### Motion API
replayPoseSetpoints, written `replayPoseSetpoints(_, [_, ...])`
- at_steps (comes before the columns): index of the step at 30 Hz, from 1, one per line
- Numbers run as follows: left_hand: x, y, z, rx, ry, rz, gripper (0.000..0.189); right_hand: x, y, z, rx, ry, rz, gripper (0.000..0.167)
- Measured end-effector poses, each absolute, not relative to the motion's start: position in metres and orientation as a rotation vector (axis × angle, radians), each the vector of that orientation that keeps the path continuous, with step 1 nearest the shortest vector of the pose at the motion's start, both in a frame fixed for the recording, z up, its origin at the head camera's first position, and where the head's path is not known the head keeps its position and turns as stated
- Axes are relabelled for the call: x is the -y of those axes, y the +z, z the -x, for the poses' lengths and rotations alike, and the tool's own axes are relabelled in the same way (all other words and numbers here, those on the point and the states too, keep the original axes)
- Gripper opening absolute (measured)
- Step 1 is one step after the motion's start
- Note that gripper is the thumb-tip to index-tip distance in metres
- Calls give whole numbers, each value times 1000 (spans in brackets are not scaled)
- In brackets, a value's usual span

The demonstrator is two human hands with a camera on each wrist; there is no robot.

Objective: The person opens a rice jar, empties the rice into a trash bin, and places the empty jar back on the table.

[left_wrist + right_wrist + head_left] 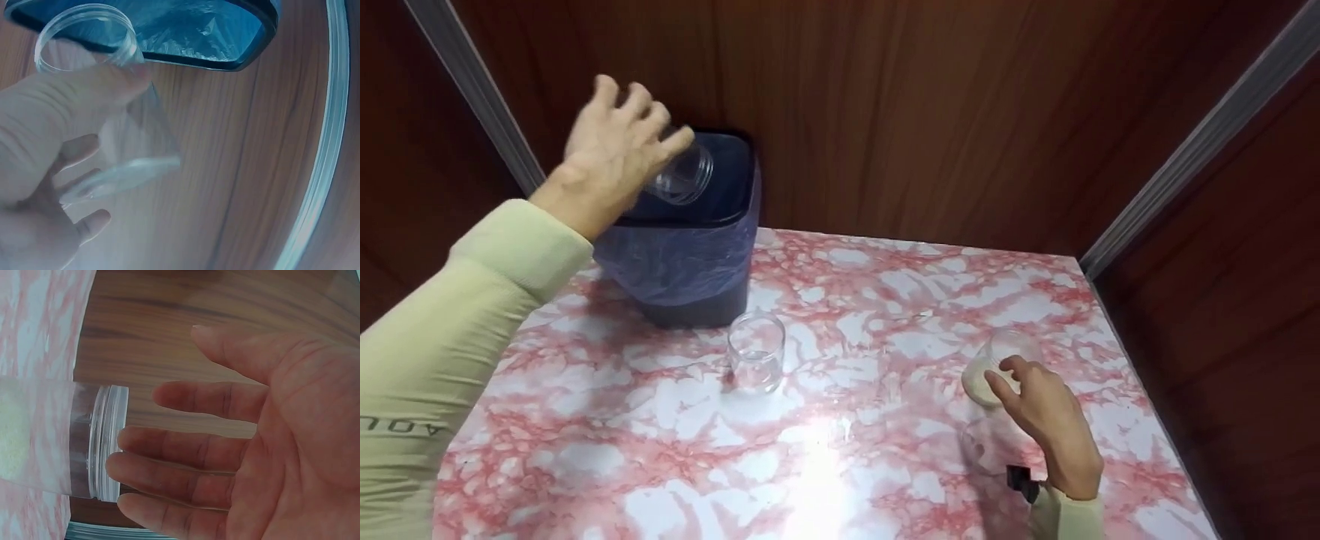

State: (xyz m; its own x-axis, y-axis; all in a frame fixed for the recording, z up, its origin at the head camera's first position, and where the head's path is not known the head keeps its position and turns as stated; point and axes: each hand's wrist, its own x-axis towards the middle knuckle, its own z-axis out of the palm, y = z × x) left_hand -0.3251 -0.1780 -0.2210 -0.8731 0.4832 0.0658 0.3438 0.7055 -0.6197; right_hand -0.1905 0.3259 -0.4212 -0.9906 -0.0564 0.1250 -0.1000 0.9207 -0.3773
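Observation:
My left hand (615, 142) holds a clear jar (684, 176) tilted over the mouth of a bin (701, 259) at the back left. In the left wrist view the thumb lies across the front of that jar (138, 129), with fingers behind it. Over on the right, my right hand (1046, 412) is beside another clear jar (979, 382), upright with pale grainy stuff at its bottom. Its fingers are spread and relaxed in the right wrist view, fingertips right at the ridged rim of this jar (109, 439).
One more clear jar (756, 352) stands upright in front of the bin. A blue-tinted liner (185, 28) covers the bin's inside. The red-and-white marbled table (840, 300) meets brown wood panels (885, 112) at the back and sides.

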Motion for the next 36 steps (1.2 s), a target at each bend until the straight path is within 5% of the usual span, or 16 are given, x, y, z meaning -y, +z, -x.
replayPoseSetpoints(13, [202, -221, 310, 2742, 371, 552, 94, -327, -418, 202, 2882, 549, -110, 28])
replayPoseSetpoints(36, [208, -277, 277, 2602, -552, 506, 97, -337, -437, 231, 2707, 509, -121, 26])
